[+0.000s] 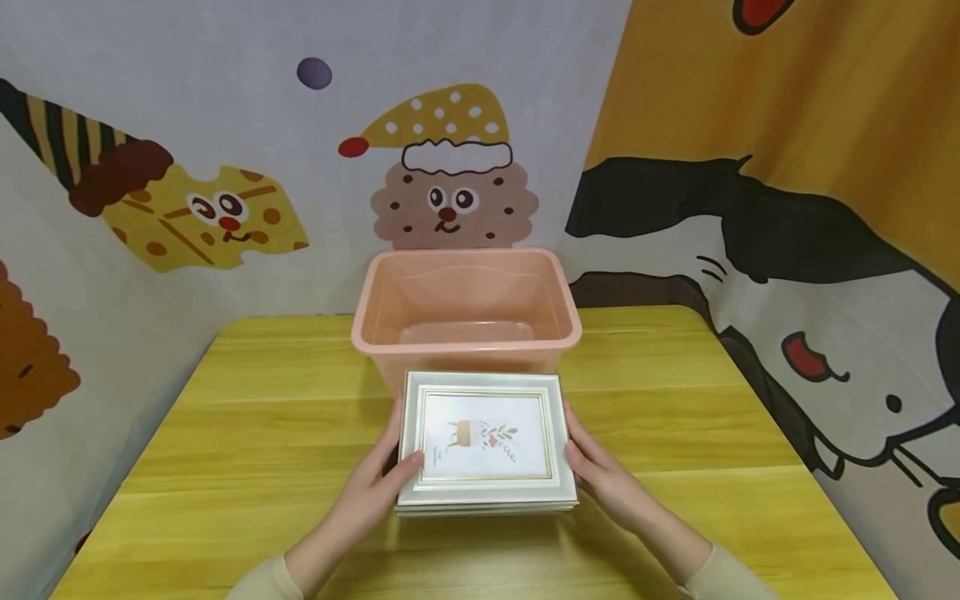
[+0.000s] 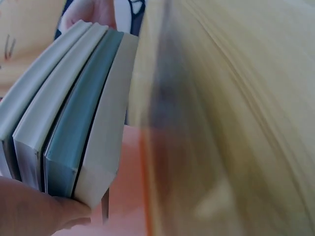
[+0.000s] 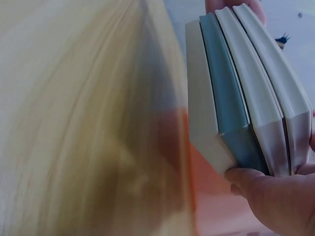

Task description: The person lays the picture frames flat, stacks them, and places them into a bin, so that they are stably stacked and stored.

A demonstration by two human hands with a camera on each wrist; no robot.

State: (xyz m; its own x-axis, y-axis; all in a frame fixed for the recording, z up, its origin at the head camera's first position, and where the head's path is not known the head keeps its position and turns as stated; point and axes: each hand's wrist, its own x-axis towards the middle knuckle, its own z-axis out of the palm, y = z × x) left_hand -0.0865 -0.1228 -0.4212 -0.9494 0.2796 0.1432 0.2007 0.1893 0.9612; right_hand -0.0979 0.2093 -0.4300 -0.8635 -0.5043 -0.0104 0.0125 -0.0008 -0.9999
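Note:
Between both hands is a stack of several picture frames, held level above the table in front of the bin. The top frame is silvery white with a gold inner line, around a print of a plant in a pot, turned sideways. My left hand grips the stack's left side, its thumb on the top frame's edge. At the right side my right hand holds it likewise. Both wrist views show the edges: whitish frames, a blue-green one and a cream one. Fingers beneath are mostly hidden.
Right behind the stack stands a pink plastic bin, its visible inside bare, near the back of the wood-grain table. A cartoon-printed cloth hangs behind the table and along its sides.

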